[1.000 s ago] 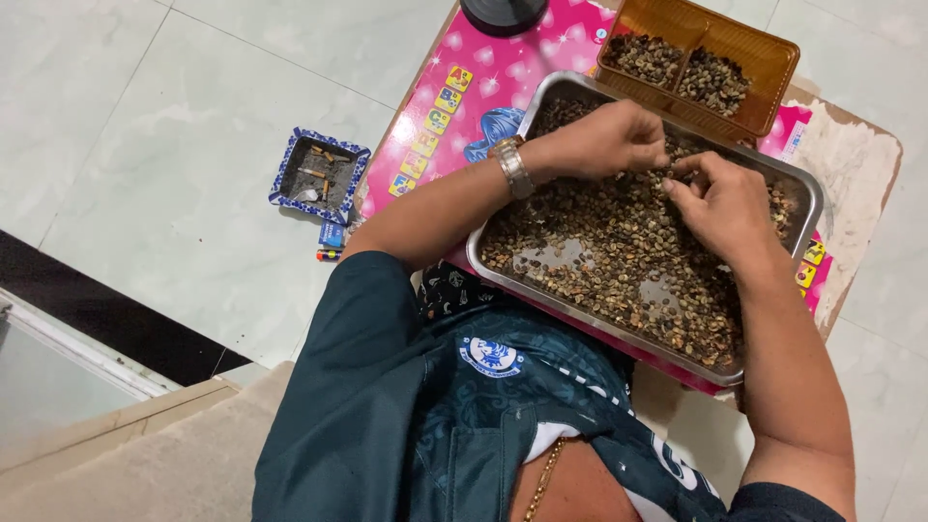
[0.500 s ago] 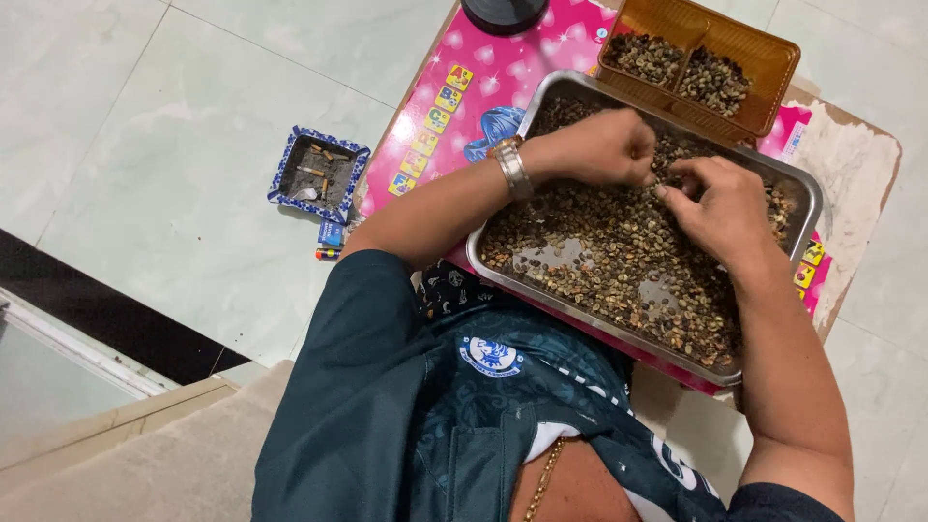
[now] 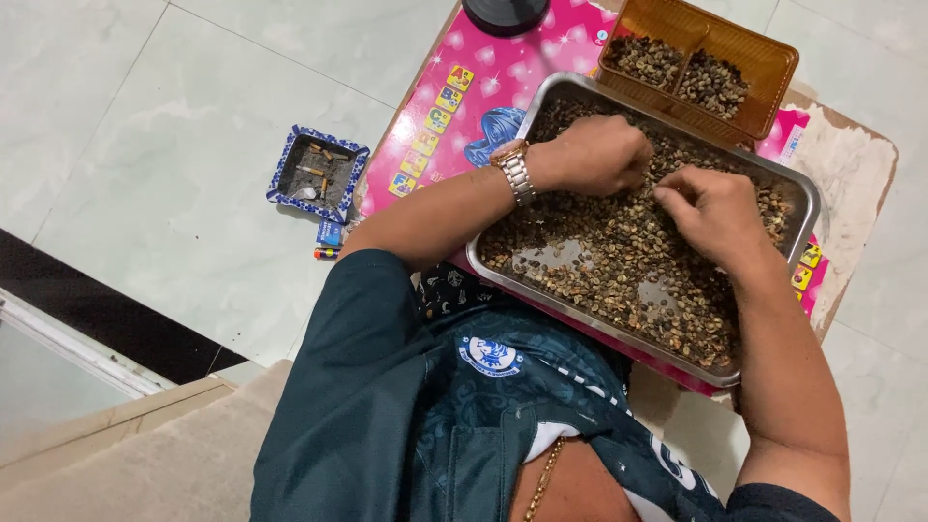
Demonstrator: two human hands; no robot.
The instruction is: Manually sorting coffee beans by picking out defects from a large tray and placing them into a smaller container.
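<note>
Both hands work in a rectangular steel tray (image 3: pixel 807 198) spread with brown-green coffee beans (image 3: pixel 619 261). The left hand (image 3: pixel 594 155), with a metal wristwatch (image 3: pixel 513 170) at its wrist, rests curled on the beans at the tray's far left part. The right hand (image 3: pixel 713 211) lies just beside it on the beans, fingers bent down and pinched together. The tray sits on a pink patterned tabletop (image 3: pixel 483 92). Just beyond the tray stands an amber plastic basket (image 3: pixel 768 48) with two compartments, each holding beans. On the tiled floor (image 3: pixel 145 126) to the left sits a blue patterned ashtray (image 3: pixel 319 172) with cigarette butts, a lighter (image 3: pixel 330 237) near it.
</note>
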